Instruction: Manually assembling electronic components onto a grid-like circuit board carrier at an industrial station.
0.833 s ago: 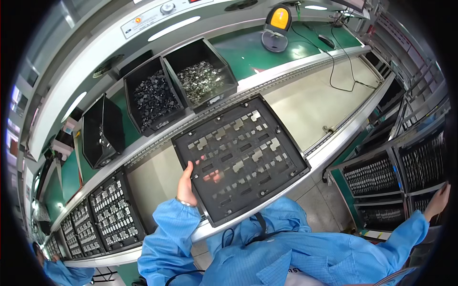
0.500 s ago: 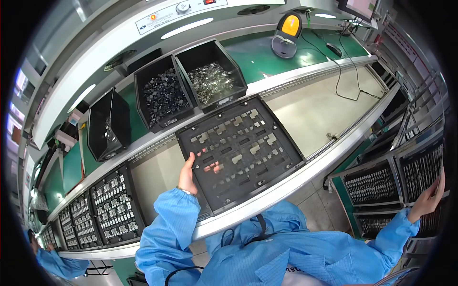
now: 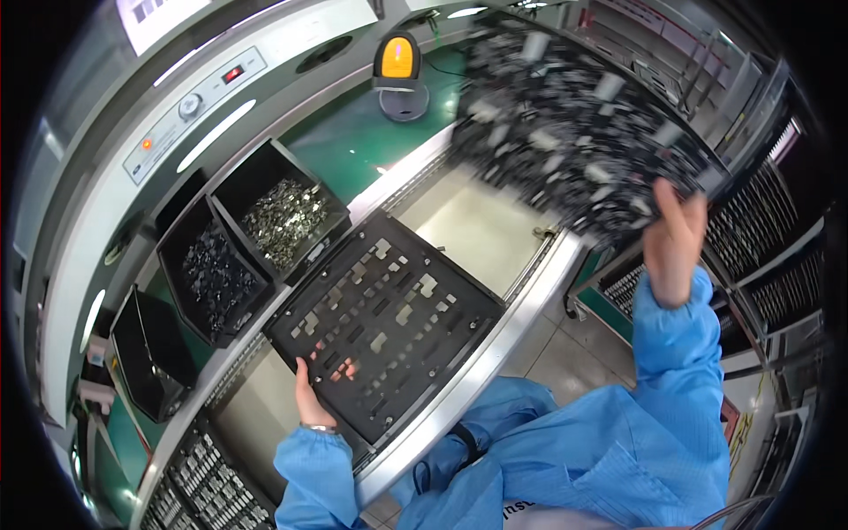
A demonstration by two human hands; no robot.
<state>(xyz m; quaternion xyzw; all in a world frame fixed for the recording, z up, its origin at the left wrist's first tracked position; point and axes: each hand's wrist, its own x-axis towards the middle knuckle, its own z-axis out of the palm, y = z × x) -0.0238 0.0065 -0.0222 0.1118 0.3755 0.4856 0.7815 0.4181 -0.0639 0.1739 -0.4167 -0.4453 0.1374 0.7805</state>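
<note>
Hands grip black tray [image 3: 389,327] and blurred tray [image 3: 574,115].

A single head-worn fisheye view looks steeply down, close over the long pale conveyor bench [image 3: 477,230], its straight edges bending toward the rim.

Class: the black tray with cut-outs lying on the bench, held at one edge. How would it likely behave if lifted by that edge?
The tray looks flat and rigid, so probably stiff. Its many cut-outs suggest it is fairly light. The left hand grips only one edge, so it may tip.
</note>
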